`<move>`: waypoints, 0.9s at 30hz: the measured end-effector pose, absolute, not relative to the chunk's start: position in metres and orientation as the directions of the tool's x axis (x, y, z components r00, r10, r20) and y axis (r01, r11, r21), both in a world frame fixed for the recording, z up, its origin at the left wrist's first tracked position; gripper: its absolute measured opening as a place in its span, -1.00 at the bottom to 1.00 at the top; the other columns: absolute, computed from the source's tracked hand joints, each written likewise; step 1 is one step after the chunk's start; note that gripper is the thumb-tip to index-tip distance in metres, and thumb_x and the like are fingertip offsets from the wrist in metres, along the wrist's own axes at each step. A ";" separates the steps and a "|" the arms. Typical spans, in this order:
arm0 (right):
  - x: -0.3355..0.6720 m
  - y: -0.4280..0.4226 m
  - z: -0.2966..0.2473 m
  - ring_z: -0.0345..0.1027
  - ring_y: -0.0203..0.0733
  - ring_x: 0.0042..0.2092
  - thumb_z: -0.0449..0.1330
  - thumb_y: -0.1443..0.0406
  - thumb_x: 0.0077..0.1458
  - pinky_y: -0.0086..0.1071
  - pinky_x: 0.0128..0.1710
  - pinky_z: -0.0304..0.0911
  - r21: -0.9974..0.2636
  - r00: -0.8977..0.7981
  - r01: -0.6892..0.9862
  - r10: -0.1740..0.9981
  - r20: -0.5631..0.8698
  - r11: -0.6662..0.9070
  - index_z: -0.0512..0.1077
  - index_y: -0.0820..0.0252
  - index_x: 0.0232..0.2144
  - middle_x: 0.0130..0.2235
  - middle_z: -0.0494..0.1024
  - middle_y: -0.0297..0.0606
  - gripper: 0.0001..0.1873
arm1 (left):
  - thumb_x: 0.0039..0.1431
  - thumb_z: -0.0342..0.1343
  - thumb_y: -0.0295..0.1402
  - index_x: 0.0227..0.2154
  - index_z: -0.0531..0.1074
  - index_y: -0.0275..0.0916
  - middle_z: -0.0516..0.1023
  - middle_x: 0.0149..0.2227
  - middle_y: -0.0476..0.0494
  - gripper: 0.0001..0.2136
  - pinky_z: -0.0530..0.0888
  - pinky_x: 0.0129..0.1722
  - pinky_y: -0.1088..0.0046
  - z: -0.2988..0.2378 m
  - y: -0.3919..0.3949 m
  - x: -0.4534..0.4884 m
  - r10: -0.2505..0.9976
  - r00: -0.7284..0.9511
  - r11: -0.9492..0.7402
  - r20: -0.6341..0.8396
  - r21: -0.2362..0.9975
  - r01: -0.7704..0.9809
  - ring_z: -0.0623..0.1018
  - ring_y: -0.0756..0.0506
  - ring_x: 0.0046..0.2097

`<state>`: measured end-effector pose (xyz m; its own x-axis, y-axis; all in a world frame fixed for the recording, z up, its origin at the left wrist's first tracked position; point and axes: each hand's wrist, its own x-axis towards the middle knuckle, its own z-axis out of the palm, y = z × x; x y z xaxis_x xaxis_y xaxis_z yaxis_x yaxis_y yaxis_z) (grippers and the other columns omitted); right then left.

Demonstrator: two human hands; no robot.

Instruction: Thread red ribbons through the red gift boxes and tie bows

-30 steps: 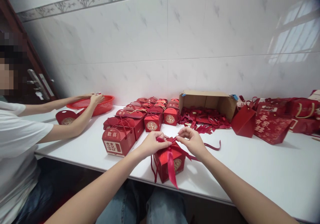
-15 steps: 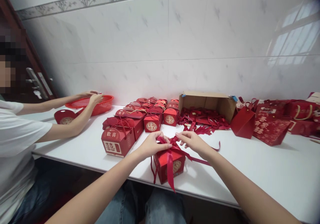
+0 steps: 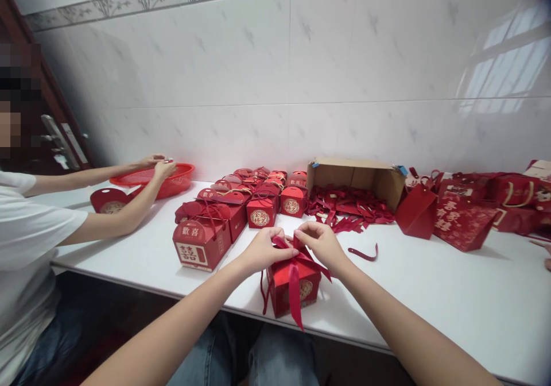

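Lower middle of frame: small red gift box (image 3: 295, 285) near the front edge of the white table (image 3: 451, 294), gold round emblem on its front, characters too small to read. Left hand (image 3: 264, 250) and right hand (image 3: 321, 243) both up top, fingers pinched shut on the red ribbon (image 3: 294, 285), wrists angled inward. Left of centre: bigger red box (image 3: 200, 245) printed 歡喜 and 囍. Far left: co-worker's hands (image 3: 161, 166) at a red basket (image 3: 172, 180).
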<state>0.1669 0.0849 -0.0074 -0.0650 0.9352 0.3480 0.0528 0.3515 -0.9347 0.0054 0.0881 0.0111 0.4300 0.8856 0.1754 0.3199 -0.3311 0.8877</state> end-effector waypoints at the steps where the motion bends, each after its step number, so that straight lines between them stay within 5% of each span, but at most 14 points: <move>1: 0.166 0.086 -0.010 0.26 -0.30 -0.51 0.23 0.14 -0.14 -0.39 -0.44 0.18 -0.940 -0.038 0.045 0.941 0.335 0.337 0.38 0.23 -0.58 -0.58 0.41 -0.33 -0.75 | -0.19 0.26 -0.31 -0.63 0.21 -0.27 0.42 -0.54 0.03 -0.70 0.29 -0.43 0.52 0.011 0.088 0.006 0.886 0.430 -0.325 0.173 0.893 0.312 0.44 0.00 -0.44; 17: 0.160 0.088 -0.027 0.10 -0.33 -0.56 0.27 0.03 -0.24 -0.41 -0.55 0.05 -0.943 0.244 -0.041 0.919 0.310 0.329 0.39 0.22 -0.61 -0.60 0.37 -0.36 -0.64 | -0.20 0.27 -0.28 -0.65 0.04 -0.20 0.35 -0.61 0.04 -0.59 0.32 -0.38 0.50 0.000 0.089 0.007 0.880 0.411 -0.369 0.239 0.889 0.272 0.51 -0.14 -0.27; 27: 0.174 0.083 -0.023 0.09 -0.39 -0.59 0.18 -0.06 -0.10 -0.46 -0.58 0.00 -0.966 -0.047 -0.187 0.981 0.189 0.177 0.37 0.25 -0.61 -0.62 0.34 -0.36 -0.54 | -0.13 0.25 -0.21 -0.65 0.22 -0.27 0.57 -0.31 -0.19 -0.67 0.38 -0.22 0.38 0.009 0.085 -0.001 0.843 0.500 -0.300 0.199 0.945 0.129 0.52 -0.13 -0.21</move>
<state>0.1742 0.0829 -0.0225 -0.0466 0.9809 0.1890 -0.1874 0.1773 -0.9662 -0.0007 0.0851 0.0090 0.5004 0.8425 0.1994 0.1288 -0.3001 0.9452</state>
